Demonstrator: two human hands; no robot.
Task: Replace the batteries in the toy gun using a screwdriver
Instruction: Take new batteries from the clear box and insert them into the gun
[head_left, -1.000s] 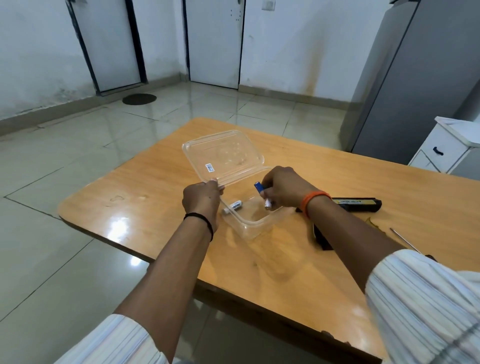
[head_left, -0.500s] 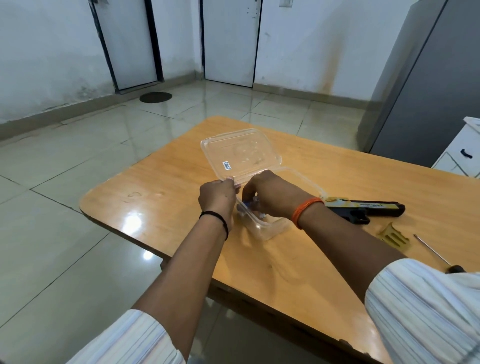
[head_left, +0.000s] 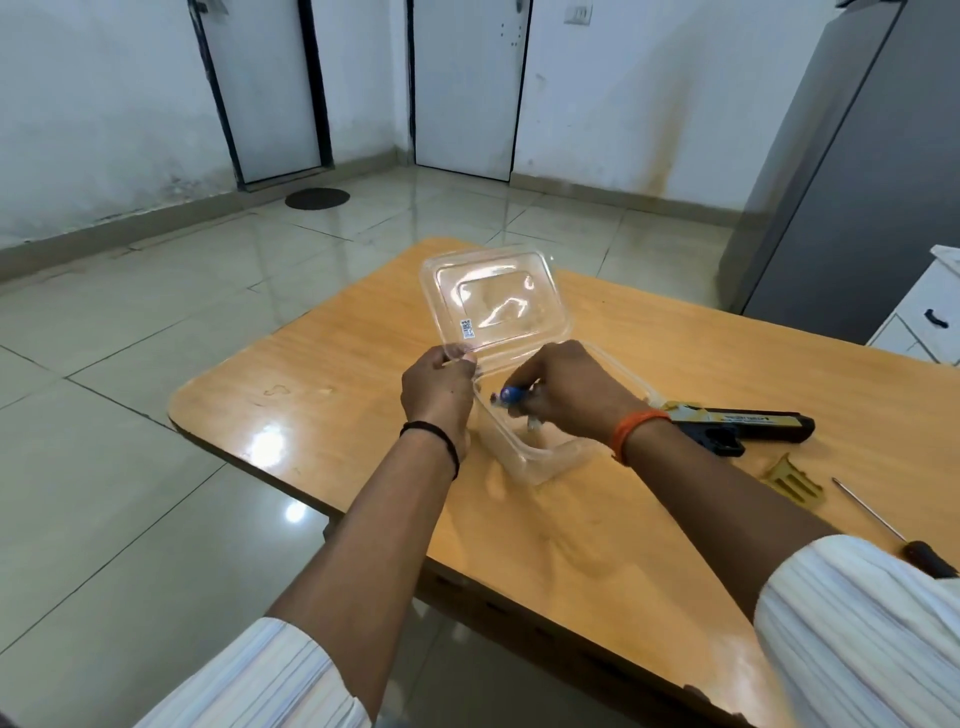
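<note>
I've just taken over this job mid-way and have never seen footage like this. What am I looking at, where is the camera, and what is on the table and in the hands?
There is no machine: a person works bare-handed, and the single camera sits on their head, looking down at the wooden table. The left hand pinches the raised lid of a clear plastic box. The right hand reaches into the box and grips a blue battery. To the right lie the toy gun, its yellow battery cover and the screwdriver, none touched.
</note>
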